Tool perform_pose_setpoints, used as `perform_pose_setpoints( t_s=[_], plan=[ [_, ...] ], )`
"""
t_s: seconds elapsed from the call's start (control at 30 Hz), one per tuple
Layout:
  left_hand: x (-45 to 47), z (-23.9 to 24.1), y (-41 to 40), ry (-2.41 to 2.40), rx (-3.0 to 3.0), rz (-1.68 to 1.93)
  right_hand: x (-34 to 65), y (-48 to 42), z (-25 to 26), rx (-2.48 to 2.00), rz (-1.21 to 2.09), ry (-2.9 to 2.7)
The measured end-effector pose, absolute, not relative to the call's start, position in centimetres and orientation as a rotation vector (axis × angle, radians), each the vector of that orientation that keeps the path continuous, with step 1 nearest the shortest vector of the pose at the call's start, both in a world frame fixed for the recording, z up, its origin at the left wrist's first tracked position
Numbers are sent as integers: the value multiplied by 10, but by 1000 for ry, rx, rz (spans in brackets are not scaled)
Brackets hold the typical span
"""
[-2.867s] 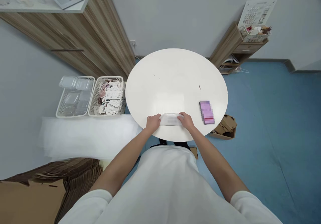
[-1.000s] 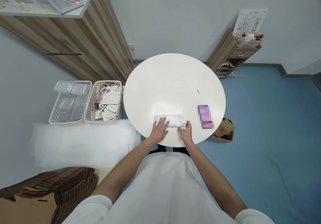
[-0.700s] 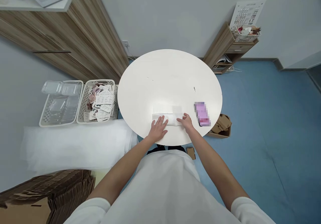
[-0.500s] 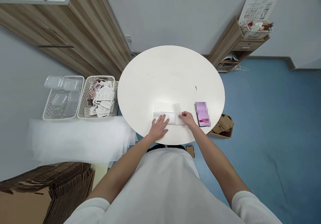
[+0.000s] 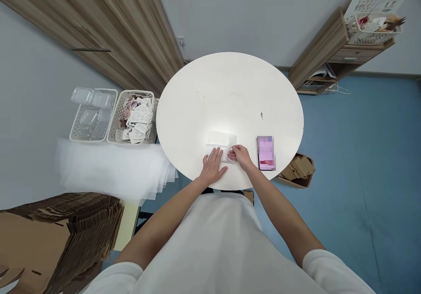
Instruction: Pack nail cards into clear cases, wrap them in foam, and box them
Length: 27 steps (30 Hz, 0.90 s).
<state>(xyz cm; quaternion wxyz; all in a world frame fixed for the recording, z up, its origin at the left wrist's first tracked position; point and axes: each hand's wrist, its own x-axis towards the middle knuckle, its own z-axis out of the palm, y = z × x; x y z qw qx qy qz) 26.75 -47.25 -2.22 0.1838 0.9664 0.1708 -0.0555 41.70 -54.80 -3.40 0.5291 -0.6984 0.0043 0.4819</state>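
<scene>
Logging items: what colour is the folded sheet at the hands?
The sheet is white; the head view shows it best.

Place: a small packing workroom, plain and office-like.
Packing stock: flattened cardboard boxes (image 5: 62, 228) in a heap, beside a stack of thin white sheets (image 5: 112, 171).
Baskets: one of clear plastic trays (image 5: 92, 115), one of printed cards (image 5: 137, 117).
Work surface: round white table (image 5: 230, 83) with a folded white sheet (image 5: 221, 138) on it.
Fittings: wooden cabinet (image 5: 131, 30), blue floor (image 5: 362, 153).
</scene>
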Motion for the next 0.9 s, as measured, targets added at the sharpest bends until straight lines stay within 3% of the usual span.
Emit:
perform_pose_setpoints(
  t_s=[0.27, 0.43, 0.6, 0.7, 0.9],
  plan=[
    [277, -19, -475, 117, 2803, -250, 431, -548, -30, -1775, 1224, -204],
    [278, -26, -465, 21, 2793, -280, 436, -558, -27, -2301, 889, -984],
    [264, -26, -460, -50, 2759, -293, 409, -575, -33, -2344, 739, -1320],
    [243, -31, -460, 154, 2626, -242, 394, -574, -37, -2365, 729, -1229],
    [218, -57, -447, 1115, 1799, -25, 388, -557, -38, -2363, 731, -1135]
  ],
)
